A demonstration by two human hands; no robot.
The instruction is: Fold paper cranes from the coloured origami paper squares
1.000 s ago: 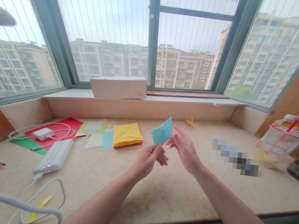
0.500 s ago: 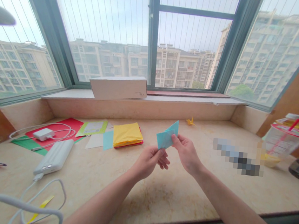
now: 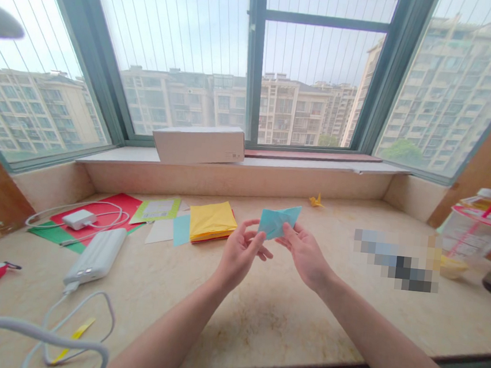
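Observation:
A small folded piece of light blue origami paper [image 3: 275, 221] is held up above the stone counter, between my two hands. My left hand [image 3: 243, 247] pinches its lower left corner between thumb and index finger, with the other fingers loosely curled beneath. At the lower right, my right hand [image 3: 304, 250] grips the paper with the thumb in front and fingers behind. Further back on the counter stands a small yellow folded paper crane [image 3: 316, 200]. Left of my hands lies a stack of yellow and red paper [image 3: 213, 221], with a light blue sheet [image 3: 181, 230] beside it.
A white power bank [image 3: 96, 255] with cables and a charger [image 3: 79, 219] lies left, near red [image 3: 117, 203] and green sheets. A plastic cup with a straw [image 3: 475, 232] stands right. On the sill rests a white box [image 3: 199, 145]. The counter's front edge runs below my forearms.
The blue paper has been turned and tilted to lie more level and wider. My left hand has shifted its grip to the left side, its fingers rising. The view has shifted slightly.

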